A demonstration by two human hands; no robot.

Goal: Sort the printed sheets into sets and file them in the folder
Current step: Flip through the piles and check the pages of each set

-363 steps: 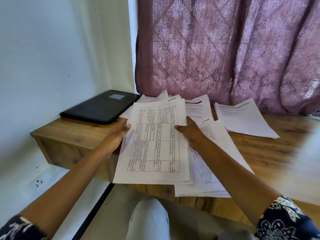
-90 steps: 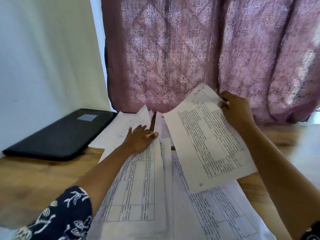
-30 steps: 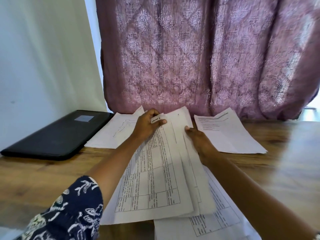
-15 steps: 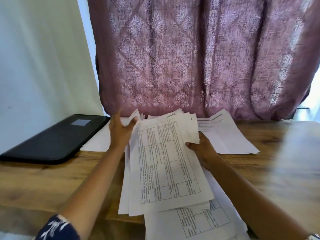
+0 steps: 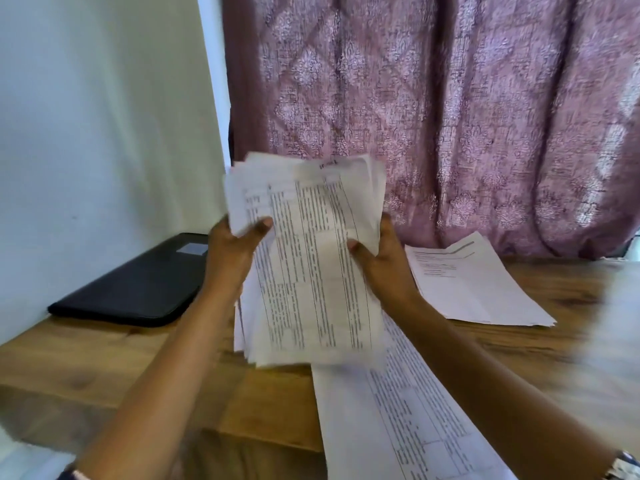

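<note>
Since half a second ago: stack of printed sheets [image 5: 311, 271] raised from its low slant over the table to nearly upright, top edges now up in front of the curtain [image 5: 485, 116]. Both hands have risen with it.

- left hand [image 5: 235, 252]: grips the stack's left edge, thumb laid across the printed face, fingers behind the paper and out of sight.
- right hand [image 5: 381, 261]: grips the opposite edge, thumb tip on the face, fingers wrapped behind.

Stack sits between the two hands. Its sheets are unevenly aligned and the top corners are fanned. Front sheet carries a ruled table of text, too blurred to read. Lower edge hangs below both wrists; cannot tell whether it touches the wooden table [image 5: 86, 358] or clears it.

Under the right forearm: loose printed sheets [image 5: 398, 420] flat on the table, running toward the near edge, with ruled print like the held ones. Count unclear.

Right of the right hand, apart from it: separate set of sheets [image 5: 478, 289] lying flat, a few lines of text near its top, edges roughly squared.

Left of the left hand and a little beyond it: black folder [image 5: 138, 285], closed, flat on the table against the white wall [image 5: 86, 133], pale label on its cover. Neither hand touches it.

On the right wrist, at the bottom corner of view: watch [image 5: 623, 469], partly cut off.
</note>
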